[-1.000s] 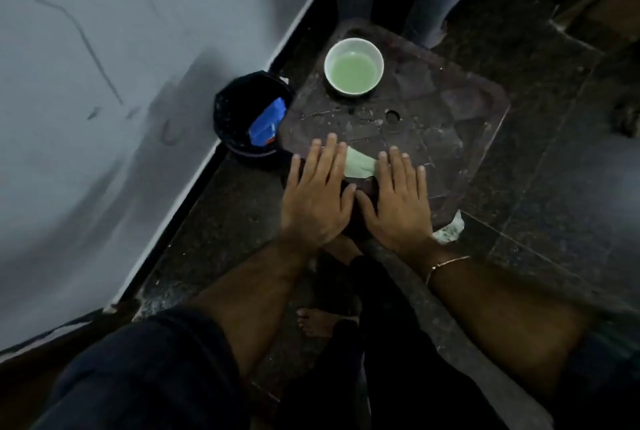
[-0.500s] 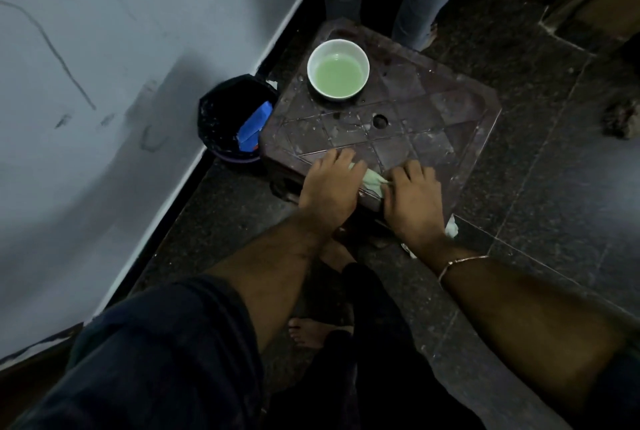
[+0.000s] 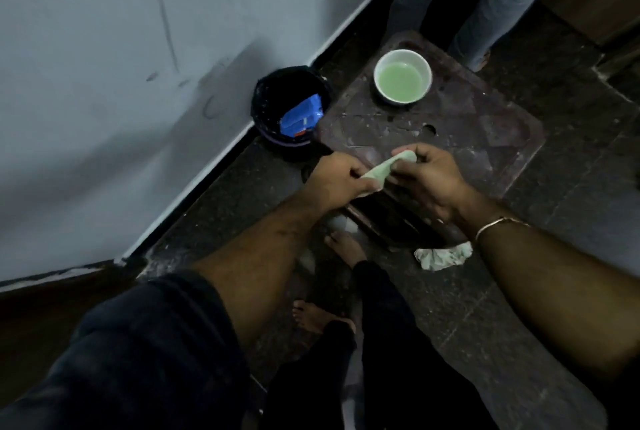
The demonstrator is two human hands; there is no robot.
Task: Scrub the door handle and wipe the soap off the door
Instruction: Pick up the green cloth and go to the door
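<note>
Standing on dark tiled floor [image 3: 571,208], brown stool [image 3: 485,138].

Both hands [image 3: 381,180] pinch a green cloth [image 3: 485,171] (above the stool [image 3: 485,138]).

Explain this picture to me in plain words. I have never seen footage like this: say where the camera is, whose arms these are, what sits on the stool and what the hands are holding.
There is no machine here. The camera is worn on a person's head and looks down, so the two bare arms reaching forward are the wearer's own.

The left hand and the right hand each pinch one end of a small pale green cloth, held between them just above a dark stool.

On the stool stands a white bowl of green liquid, probably soap. Beside the stool, against the wall, is a black bucket with something blue inside. A crumpled cloth lies on the floor. Another person's legs stand behind the stool.
</note>
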